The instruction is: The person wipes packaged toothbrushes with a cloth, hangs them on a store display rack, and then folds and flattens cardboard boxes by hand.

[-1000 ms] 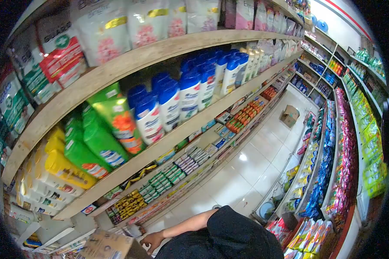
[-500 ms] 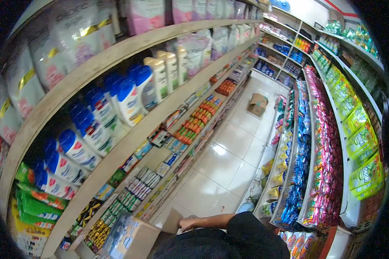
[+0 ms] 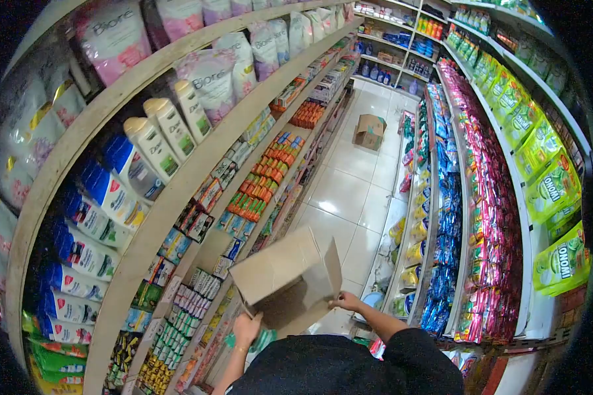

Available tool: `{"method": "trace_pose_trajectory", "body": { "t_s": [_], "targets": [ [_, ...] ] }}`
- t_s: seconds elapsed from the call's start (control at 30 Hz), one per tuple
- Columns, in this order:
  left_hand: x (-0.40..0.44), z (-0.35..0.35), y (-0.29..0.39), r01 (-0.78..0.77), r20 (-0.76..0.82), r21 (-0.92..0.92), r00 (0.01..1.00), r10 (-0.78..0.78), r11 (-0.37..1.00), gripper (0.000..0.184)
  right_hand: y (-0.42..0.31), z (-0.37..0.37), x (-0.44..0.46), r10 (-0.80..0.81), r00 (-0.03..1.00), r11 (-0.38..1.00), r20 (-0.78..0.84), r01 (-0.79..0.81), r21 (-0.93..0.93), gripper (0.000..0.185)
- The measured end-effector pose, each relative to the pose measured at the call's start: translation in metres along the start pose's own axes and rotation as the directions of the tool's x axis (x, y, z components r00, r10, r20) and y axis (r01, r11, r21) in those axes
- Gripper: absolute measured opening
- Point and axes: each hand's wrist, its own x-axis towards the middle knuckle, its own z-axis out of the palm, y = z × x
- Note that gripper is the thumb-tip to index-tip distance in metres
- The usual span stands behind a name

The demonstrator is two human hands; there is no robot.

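An open cardboard box point(image 3: 277, 260) is held in front of my body, its opening and loose flaps turned toward me. My left hand point(image 3: 246, 328) grips the box's lower left edge, fingers closed on the cardboard. At the right, my right hand point(image 3: 344, 301) pinches a flap of the same box. The part of the interior that shows is shaded, and I cannot make out any contents. A green and white thing point(image 3: 260, 340) shows below the box, beside my left hand.
A long shelf point(image 3: 135, 263) with bottles and pouches runs along the left. On the right, racks hold pink packets point(image 3: 484, 217) and green pouches point(image 3: 557, 191). Another cardboard box point(image 3: 369, 131) sits on the tiled floor point(image 3: 339, 191) farther down the aisle.
The view has turned right and advanced along the aisle. The held box has risen from the lower left to the centre, its opening now visible. Both hands now show on it.
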Motion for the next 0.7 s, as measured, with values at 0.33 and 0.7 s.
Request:
{"method": "trace_pose_trajectory", "body": {
  "t_s": [0.33,0.7],
  "targets": [
    [0.12,0.026,0.147,-0.143,0.249,-0.395,0.934,0.255,0.908,0.033,-0.052,-0.137,-0.018,0.286,-0.025,0.951,-0.958,0.129,0.281,0.092],
    [0.262,0.032,0.351,-0.261,0.38,-0.392,0.828,0.413,0.882,0.041,-0.001,-0.33,0.026,0.386,0.488,0.923,-0.783,-0.197,0.332,0.042]
  ]
}}
